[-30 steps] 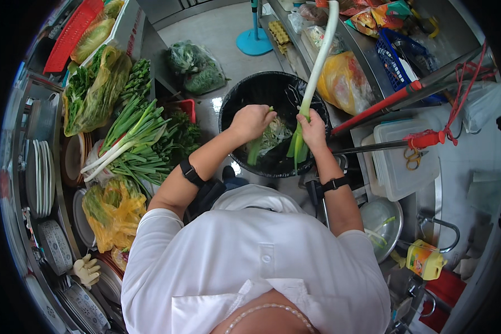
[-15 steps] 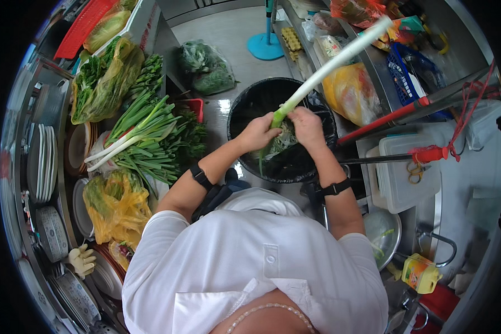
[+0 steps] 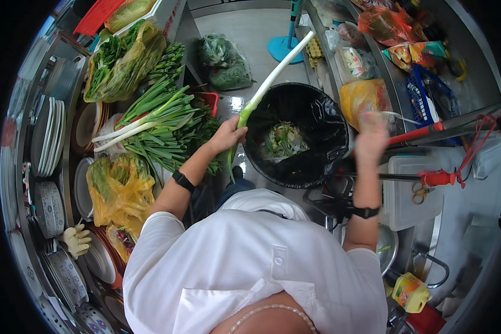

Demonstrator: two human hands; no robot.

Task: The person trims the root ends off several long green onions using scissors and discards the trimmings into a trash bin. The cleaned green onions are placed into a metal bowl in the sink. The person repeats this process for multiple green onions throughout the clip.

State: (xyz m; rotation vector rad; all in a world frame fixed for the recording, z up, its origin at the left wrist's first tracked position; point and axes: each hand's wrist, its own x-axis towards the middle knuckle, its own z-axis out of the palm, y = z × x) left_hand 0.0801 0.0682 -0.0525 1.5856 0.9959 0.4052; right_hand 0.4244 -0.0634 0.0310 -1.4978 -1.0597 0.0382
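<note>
My left hand is wrapped round the green part of a long leek. Its white shaft slants up and away to the right, and green leaf hangs below my fist. My right hand is apart from it, over the right side, smeared by motion. A thin pale strip shows at its fingertips; whether the fingers grip it is too blurred to tell. Between my hands stands a round bin with a black liner, and vegetable scraps lie at its bottom.
To the left lie green-leaved leeks, bagged leafy greens and a yellow bag near stacked plates. A bag of greens sits on the floor ahead. At right are shelves with a blue basket, a red-ended pole and plastic lids.
My right hand has left the leek and swung right, past the bin's rim. My left hand, still holding the leek, has shifted left, and the leek's white end is lower and further left.
</note>
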